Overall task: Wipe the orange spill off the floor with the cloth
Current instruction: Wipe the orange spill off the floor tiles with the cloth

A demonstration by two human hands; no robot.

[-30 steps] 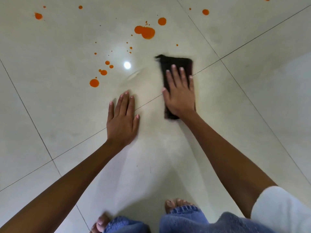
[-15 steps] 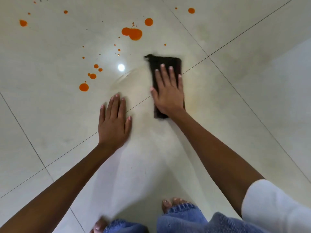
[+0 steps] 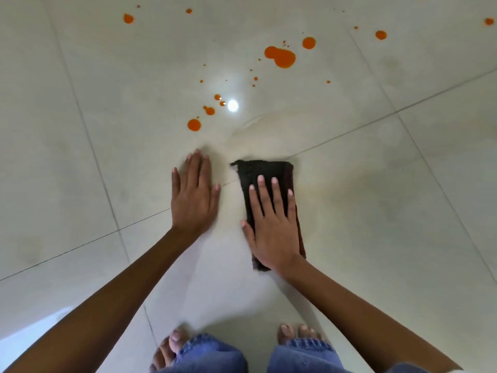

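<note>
On the tiled floor (image 3: 80,170): dark folded cloth (image 3: 265,170), pinned flat under the right hand (image 3: 271,224), fingers spread, nothing clasped. Left hand (image 3: 192,196) open, palm braced on bare tile. Orange spill (image 3: 279,56) lies ahead, well apart. Advice: push forward with even pressure, overlapping passes, gathering droplets.

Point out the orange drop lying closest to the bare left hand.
The round orange drop just beyond the left hand's fingertips; every other splash lies farther up the floor.
</note>
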